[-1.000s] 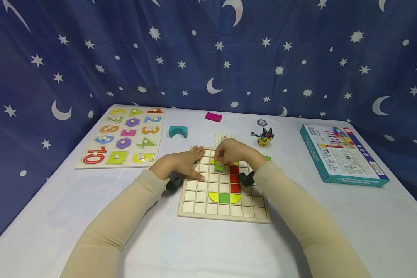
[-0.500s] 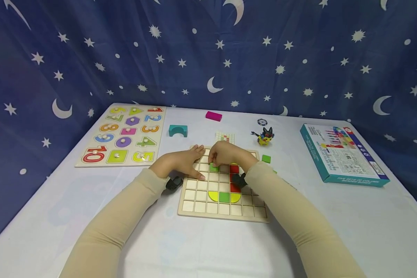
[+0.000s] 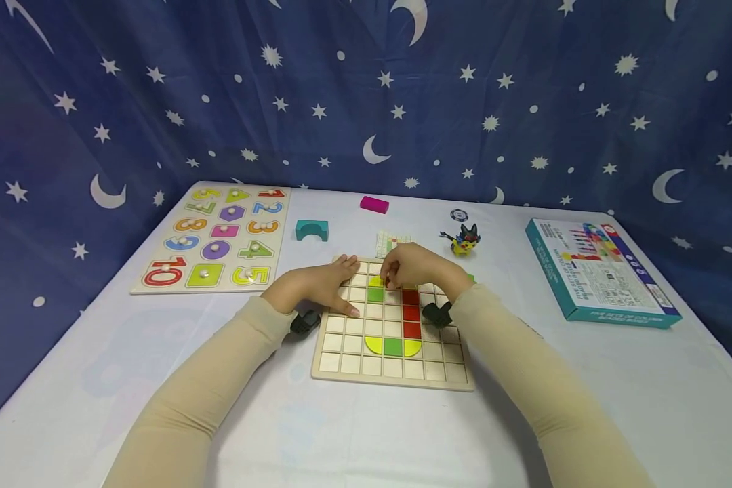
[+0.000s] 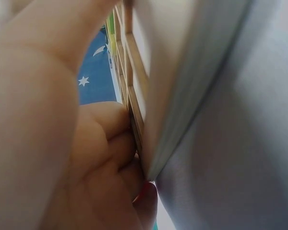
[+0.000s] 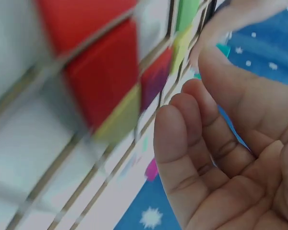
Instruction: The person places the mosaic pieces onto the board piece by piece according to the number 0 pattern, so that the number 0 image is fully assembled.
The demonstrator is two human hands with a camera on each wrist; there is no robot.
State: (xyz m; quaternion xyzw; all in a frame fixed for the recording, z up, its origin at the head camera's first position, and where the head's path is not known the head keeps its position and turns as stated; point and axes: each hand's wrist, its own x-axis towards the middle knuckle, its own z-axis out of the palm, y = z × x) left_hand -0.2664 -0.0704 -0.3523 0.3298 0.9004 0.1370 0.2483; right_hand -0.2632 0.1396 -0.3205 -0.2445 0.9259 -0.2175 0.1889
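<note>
A wooden grid board (image 3: 332,362) lies on the table with coloured tiles set in its cells. My left hand (image 3: 320,285) rests on the board's left edge, fingers and thumb spread. Over the upper middle of the grid is my right hand (image 3: 411,266), fingers loosely bent. In the right wrist view, its thumb and fingers stand apart with nothing between them, beside a red tile (image 5: 156,76) and a yellow piece (image 5: 181,43). A green tile (image 3: 375,295) sits in a cell left of the hand. Red tiles (image 3: 411,313) form a column; another green tile (image 3: 393,347) lies between yellow pieces below.
A small pattern card (image 3: 385,242) lies behind the board. Farther around are a teal arch block (image 3: 312,230), a magenta block (image 3: 374,204), a toy figure (image 3: 463,240), a round chip (image 3: 459,215), a number puzzle (image 3: 219,237) and a box (image 3: 604,271).
My right hand brought the green tile left into a cell, let go of it, and moved back right and slightly up. My left hand has stayed in place.
</note>
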